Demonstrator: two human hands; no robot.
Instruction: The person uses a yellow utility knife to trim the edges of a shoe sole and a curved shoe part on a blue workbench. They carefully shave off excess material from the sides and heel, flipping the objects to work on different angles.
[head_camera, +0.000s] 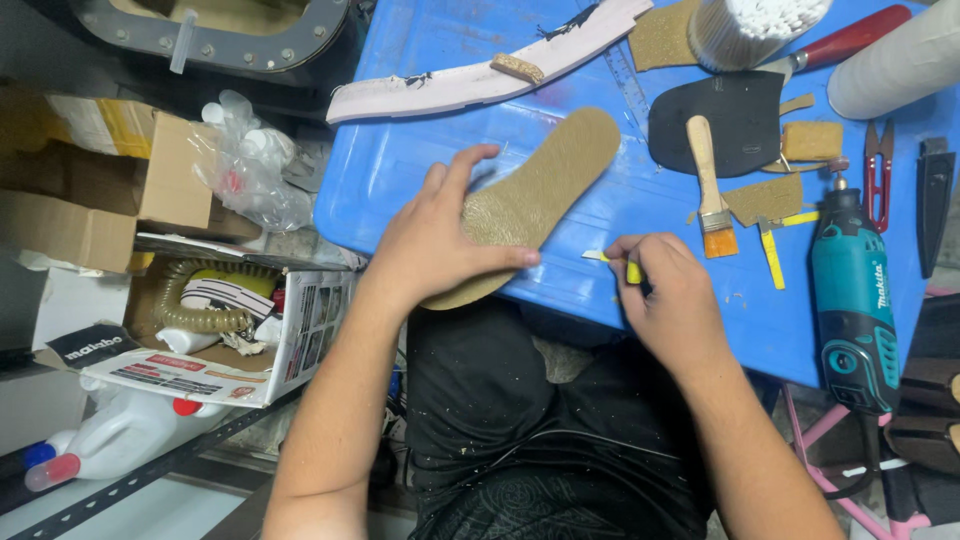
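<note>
A tan cork-coloured insole (555, 180) lies slanted on the blue board (420, 150), its heel end over the near edge. My left hand (440, 240) presses flat on the heel part, fingers spread. My right hand (675, 300) sits just right of the insole and grips a small yellow-handled knife (618, 262), its pale blade pointing left toward the insole's edge.
On the board lie a wooden brush with orange bristles (710, 190), a black sole piece (740, 120), a teal rotary tool (850, 300), red snips (878, 170), cork scraps and a long pink sole strip (480, 75). Cardboard boxes (200, 330) and a white jug (130, 430) stand left.
</note>
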